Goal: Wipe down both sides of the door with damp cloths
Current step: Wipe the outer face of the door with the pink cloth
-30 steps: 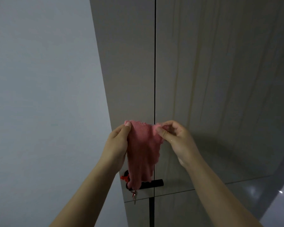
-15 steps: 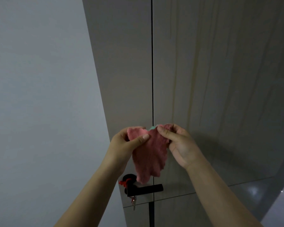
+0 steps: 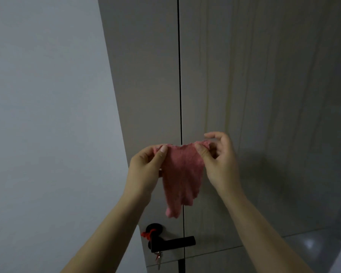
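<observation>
A pink cloth [image 3: 181, 174] hangs in front of the grey door [image 3: 146, 75]. My left hand [image 3: 146, 170] pinches its upper left corner between thumb and fingers. My right hand [image 3: 219, 160] pinches the upper right corner, with its other fingers spread. The cloth is stretched between both hands and droops to a point below them. It hangs apart from the door surface. A dark vertical groove runs down the door behind the cloth.
A black lever handle [image 3: 171, 243] sits low on the door, with a red string [image 3: 148, 234] tied at its base and a key [image 3: 158, 259] hanging beneath. A plain pale wall [image 3: 47, 115] fills the left. Glossy floor [image 3: 313, 245] shows at the lower right.
Both hands have moved apart and shifted their grips, so the cloth is spread wider between its top corners. The view has tilted slightly, showing more of the handle.
</observation>
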Tool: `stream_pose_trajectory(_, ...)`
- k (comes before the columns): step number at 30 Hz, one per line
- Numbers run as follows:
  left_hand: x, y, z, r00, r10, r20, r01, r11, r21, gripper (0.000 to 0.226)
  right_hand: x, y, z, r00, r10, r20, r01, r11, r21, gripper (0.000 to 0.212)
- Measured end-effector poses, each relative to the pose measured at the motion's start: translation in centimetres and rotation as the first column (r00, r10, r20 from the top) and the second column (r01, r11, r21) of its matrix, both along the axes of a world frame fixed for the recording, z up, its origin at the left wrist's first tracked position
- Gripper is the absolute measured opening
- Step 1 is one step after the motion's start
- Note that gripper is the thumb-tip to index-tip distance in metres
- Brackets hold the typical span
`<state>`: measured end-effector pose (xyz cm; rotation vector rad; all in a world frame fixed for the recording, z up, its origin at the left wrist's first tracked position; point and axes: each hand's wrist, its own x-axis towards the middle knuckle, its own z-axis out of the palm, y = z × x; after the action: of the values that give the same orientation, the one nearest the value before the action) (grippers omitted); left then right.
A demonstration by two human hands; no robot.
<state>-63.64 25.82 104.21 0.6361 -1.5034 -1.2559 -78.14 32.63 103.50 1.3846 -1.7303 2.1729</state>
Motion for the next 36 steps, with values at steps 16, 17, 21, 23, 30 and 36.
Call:
stream_pose_trajectory(16, 2.3, -4.5, 25.1, 0.945, 0.308, -0.114, -0.307, 0.703, -0.642, 0.010, -0.7, -3.1, 27.0, 0.951, 0.201, -0.235, -0.234, 0.965, -0.120, 0.026)
stream_pose_trajectory(17, 2.4, -4.8, 26.7, 0.933, 0.330, -0.145, -0.341, 0.679, -0.651, 0.012, -0.4, -3.6, 28.5, 0.951, 0.202, -0.232, -0.241, 0.958, -0.154, 0.026)
stream_pose_trajectory(21, 2.2, -5.9, 32.3, 0.893, 0.394, -0.217, -0.431, 0.608, -0.667, 0.020, 0.7, -4.8, 33.3, 0.962, 0.163, -0.220, -0.224, 0.929, -0.293, 0.025)
stream_pose_trajectory(23, 2.0, -6.2, 34.9, 0.879, 0.409, -0.247, -0.459, 0.582, -0.671, 0.020, 1.0, -5.2, 35.6, 0.971, 0.113, -0.213, -0.187, 0.911, -0.368, 0.026)
stream_pose_trajectory(30, 1.3, -7.6, 42.7, 0.806, 0.454, -0.379, -0.581, 0.487, -0.652, 0.022, 2.5, -6.8, 43.1, 0.940, -0.228, -0.255, 0.062, 0.848, -0.527, 0.028)
stream_pose_trajectory(36, 1.1, -9.1, 46.3, 0.814, 0.390, -0.430, -0.581, 0.553, -0.597, 0.024, 4.0, -10.1, 44.6, 0.798, -0.250, -0.548, -0.073, 0.863, -0.499, 0.042)
